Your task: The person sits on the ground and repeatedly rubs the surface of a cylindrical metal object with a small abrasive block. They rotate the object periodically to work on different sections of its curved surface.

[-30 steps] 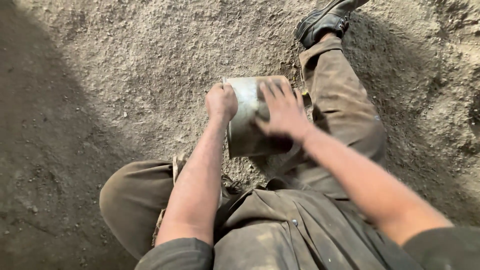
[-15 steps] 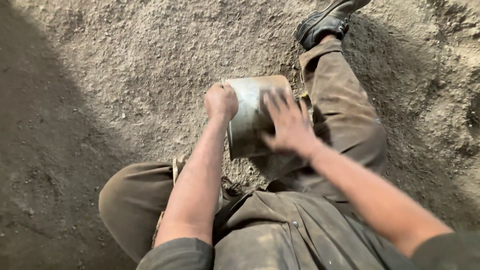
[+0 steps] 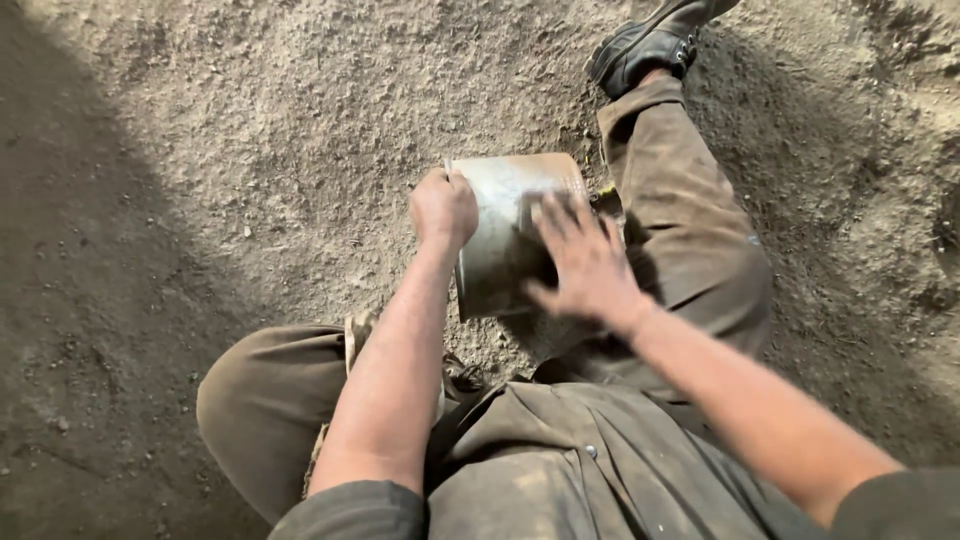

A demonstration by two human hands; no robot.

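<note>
Head view: your left hand (image 3: 443, 207) fists the metal can's (image 3: 505, 240) rim, right hand (image 3: 585, 265) fingers spread flat on it; press evenly, steadying the rim.

Blur and cut-offs around the metal cylinder

Right hand (image 3: 585, 262) smears with motion, covering the metal cylinder (image 3: 500, 235) at four o'clock; boot (image 3: 655, 42) clipped by the edge at twelve.

One head camera is looking steeply down, close over the seated person's lap, with dirt ground (image 3: 250, 150) lying beyond the fingers (image 3: 560, 215).
</note>
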